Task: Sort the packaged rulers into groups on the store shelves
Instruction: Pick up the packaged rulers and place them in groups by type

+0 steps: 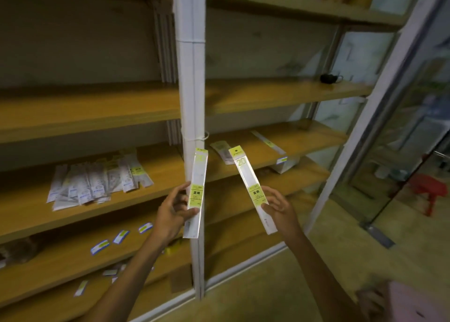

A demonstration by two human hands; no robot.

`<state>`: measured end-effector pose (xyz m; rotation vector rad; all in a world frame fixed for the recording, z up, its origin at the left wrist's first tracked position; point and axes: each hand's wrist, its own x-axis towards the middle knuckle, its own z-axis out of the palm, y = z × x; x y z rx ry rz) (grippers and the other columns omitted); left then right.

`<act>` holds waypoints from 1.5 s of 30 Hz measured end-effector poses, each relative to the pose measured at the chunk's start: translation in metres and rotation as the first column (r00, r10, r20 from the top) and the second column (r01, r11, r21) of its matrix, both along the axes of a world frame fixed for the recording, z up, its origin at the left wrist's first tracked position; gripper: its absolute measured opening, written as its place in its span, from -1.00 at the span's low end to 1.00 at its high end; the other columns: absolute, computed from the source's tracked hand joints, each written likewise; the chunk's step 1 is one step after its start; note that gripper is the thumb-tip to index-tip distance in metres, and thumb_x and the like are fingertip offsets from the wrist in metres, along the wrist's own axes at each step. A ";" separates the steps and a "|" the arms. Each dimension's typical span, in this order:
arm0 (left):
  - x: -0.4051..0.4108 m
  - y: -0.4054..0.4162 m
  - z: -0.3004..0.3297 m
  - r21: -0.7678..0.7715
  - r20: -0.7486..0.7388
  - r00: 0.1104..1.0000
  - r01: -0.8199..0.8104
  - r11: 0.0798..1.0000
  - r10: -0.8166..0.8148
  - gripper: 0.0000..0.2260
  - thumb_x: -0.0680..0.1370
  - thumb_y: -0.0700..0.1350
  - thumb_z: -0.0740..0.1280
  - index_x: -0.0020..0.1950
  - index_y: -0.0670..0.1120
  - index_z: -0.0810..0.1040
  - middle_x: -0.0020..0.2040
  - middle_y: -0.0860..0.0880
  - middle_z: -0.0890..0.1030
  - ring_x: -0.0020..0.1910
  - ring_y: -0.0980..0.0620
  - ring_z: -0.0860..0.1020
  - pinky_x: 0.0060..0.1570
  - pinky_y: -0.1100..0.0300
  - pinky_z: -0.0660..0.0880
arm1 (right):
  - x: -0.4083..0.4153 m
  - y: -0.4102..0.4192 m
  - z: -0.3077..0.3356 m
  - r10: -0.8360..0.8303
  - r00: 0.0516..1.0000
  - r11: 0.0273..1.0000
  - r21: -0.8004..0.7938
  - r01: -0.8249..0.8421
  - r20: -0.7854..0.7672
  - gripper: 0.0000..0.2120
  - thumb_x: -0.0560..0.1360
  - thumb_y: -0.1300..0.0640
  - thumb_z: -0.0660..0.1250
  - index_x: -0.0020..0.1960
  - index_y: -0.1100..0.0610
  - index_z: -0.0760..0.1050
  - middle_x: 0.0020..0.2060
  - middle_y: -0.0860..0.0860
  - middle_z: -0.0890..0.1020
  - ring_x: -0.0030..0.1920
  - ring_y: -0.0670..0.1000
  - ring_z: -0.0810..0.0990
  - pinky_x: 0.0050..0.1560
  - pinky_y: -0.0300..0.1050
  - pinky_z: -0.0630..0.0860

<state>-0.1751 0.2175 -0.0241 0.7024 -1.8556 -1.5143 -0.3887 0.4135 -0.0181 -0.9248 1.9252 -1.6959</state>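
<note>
Yellow-labelled packaged rulers are standing upright before the wooden shelves (97,214), each hand's grip closing on one: left hand (171,211), left ruler (197,190); right hand (280,209), right ruler (250,188), seemingly pinched.

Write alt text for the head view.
Each hand, left hand and right hand, holds one yellow-labelled packaged ruler, the left ruler and the right ruler, before wooden shelves. A pile of packaged rulers lies on the left shelf.
</note>
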 end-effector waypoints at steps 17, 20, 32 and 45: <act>-0.223 0.031 0.011 -0.027 0.040 0.998 0.048 0.998 -0.047 -0.43 0.42 -0.31 0.46 0.34 0.08 0.39 0.09 0.04 0.52 0.05 0.05 0.56 -0.06 0.19 0.61 | -0.209 0.036 -0.001 -0.164 0.986 0.983 0.073 0.166 -0.039 -0.61 0.45 0.37 0.36 0.17 0.01 0.46 -0.04 -0.07 0.65 -0.13 -0.16 0.65 -0.22 -0.41 0.50; -0.269 0.018 0.011 -0.014 0.038 0.999 0.026 1.000 -0.026 -0.44 0.42 -0.31 0.46 0.31 0.08 0.40 0.09 0.02 0.51 0.05 0.05 0.56 -0.10 0.23 0.60 | -0.253 0.019 0.005 -0.160 0.986 0.982 0.090 0.164 -0.051 -0.62 0.44 0.37 0.38 0.20 0.09 0.47 -0.06 -0.02 0.66 -0.17 -0.23 0.64 -0.23 -0.43 0.48; -0.364 -0.032 0.012 -0.040 0.078 0.991 -0.108 0.993 0.111 -0.43 0.44 -0.32 0.44 0.30 0.15 0.35 0.04 0.04 0.51 -0.04 0.12 0.54 -0.31 0.35 0.57 | -0.377 -0.080 0.011 -0.034 0.999 0.986 0.161 0.031 0.015 -0.61 0.45 0.36 0.38 0.16 0.01 0.43 0.05 0.08 0.64 -0.05 0.04 0.64 -0.25 -0.23 0.50; -0.412 -0.045 -0.001 -0.017 0.085 0.910 -0.406 0.914 0.406 -0.41 0.41 -0.33 0.46 0.30 0.11 0.38 0.07 -0.09 0.56 -0.01 -0.02 0.62 -0.13 0.11 0.62 | -0.453 -0.198 -0.015 0.233 0.971 0.901 0.365 -0.233 0.046 -0.58 0.46 0.41 0.33 0.29 0.20 0.40 0.09 0.17 0.61 -0.05 0.05 0.58 -0.27 -0.23 0.50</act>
